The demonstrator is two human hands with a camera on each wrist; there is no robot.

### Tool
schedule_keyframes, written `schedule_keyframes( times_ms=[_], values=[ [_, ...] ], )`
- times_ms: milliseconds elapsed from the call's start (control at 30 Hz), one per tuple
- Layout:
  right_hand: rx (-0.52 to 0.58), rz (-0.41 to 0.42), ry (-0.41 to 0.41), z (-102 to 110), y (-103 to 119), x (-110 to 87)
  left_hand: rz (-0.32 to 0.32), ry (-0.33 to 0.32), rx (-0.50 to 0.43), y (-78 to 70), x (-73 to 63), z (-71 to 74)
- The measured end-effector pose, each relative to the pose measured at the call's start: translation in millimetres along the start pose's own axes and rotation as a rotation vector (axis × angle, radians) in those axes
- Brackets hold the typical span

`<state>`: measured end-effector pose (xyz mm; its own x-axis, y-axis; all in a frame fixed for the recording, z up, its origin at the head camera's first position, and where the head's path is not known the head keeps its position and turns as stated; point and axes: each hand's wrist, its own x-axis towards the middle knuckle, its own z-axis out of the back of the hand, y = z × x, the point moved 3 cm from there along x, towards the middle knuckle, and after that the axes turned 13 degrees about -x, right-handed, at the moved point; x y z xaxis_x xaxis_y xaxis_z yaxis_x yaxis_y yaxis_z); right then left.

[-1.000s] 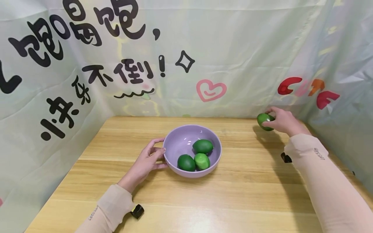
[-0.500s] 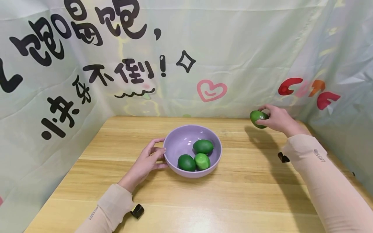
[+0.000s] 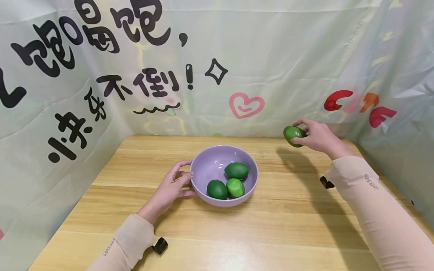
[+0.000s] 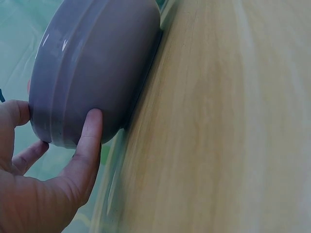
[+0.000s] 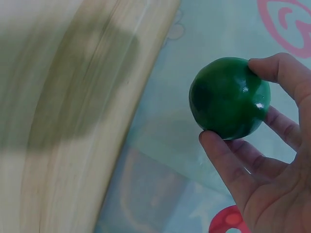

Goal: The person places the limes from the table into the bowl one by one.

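In the head view a purple bowl (image 3: 207, 158) stands mid-table with a dark green lime (image 3: 217, 189), a second dark green lime (image 3: 236, 170) and a lighter green one (image 3: 234, 187) in it. My left hand (image 3: 174, 182) holds the bowl's left side, thumb at the rim. The left wrist view has fingertips (image 4: 93, 119) pressed to its outer wall. Off to the right, my right hand (image 3: 320, 137) pinches another glossy green lime (image 5: 226, 99) between thumb and fingers. It is raised over the table's far right part, and its shadow falls on the wood.
The wooden table (image 3: 288, 233) meets a pale printed cloth (image 3: 288, 56) at its back edge, and the cloth also runs along the left and right sides. A small black device (image 3: 160, 245) sits at the left wrist, another (image 3: 327, 182) at the right.
My right hand has moved left and slightly up with the lime in its fingers. The left hand and the bowl have stayed where they were.
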<state>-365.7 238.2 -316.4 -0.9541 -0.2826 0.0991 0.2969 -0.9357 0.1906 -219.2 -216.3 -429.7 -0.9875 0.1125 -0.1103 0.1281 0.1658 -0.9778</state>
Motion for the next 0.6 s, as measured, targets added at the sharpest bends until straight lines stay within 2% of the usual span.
schedule_keyframes(
  times_ms=[600],
  values=[
    [0.026, 0.052, -0.04, 9.4, 27.7, -4.9, -0.001, 0.001, -0.003, 0.7, -0.1, 0.0]
  ],
)
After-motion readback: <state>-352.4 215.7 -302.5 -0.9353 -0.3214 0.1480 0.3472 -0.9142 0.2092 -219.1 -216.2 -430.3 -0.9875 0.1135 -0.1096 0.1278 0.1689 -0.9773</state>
